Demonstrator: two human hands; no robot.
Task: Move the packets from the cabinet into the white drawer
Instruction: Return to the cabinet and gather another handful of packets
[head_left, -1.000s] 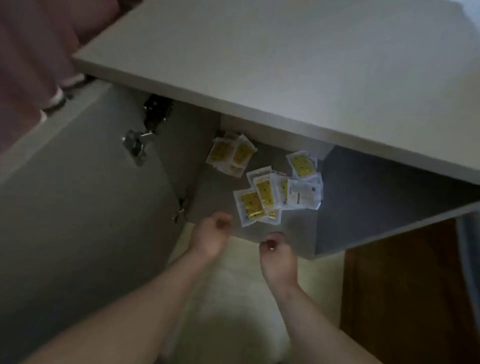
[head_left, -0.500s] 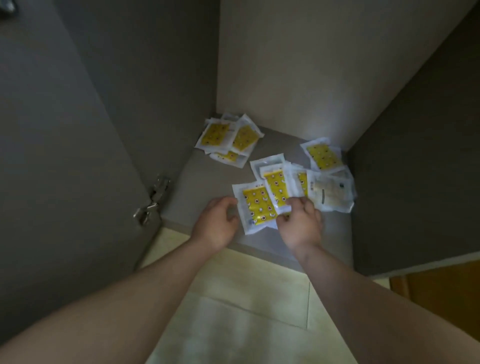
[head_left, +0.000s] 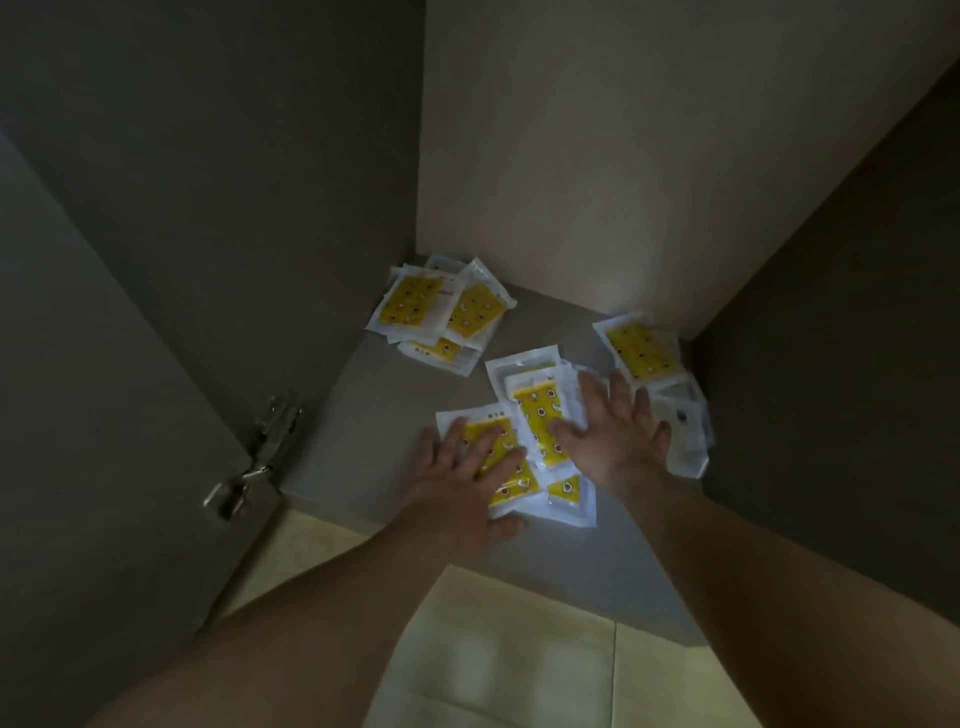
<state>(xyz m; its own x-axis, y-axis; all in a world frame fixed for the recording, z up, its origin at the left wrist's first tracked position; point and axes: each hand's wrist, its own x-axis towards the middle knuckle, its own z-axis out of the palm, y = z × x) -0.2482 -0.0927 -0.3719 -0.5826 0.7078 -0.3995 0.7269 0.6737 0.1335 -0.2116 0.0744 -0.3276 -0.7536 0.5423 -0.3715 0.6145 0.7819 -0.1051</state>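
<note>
Several white packets with yellow patterned inserts lie on the grey cabinet floor (head_left: 374, 415). One small heap (head_left: 439, 312) sits in the back left corner. A single packet (head_left: 641, 351) lies at the back right. A middle heap (head_left: 537, 415) lies near the front. My left hand (head_left: 467, 478) rests flat, fingers spread, on the front packet of that heap. My right hand (head_left: 618, 436) lies flat with spread fingers over the heap's right side, partly covering pale packets (head_left: 685, 431). The white drawer is out of view.
The open cabinet door (head_left: 104, 415) stands at the left with two metal hinges (head_left: 254, 457). Grey side walls and a pale back wall (head_left: 597, 156) enclose the shelf. Light floor tiles (head_left: 493, 649) lie below the shelf's front edge.
The view has come closer into the cabinet. Both hands went from curled at the shelf's front edge to flat and spread on the middle heap of packets.
</note>
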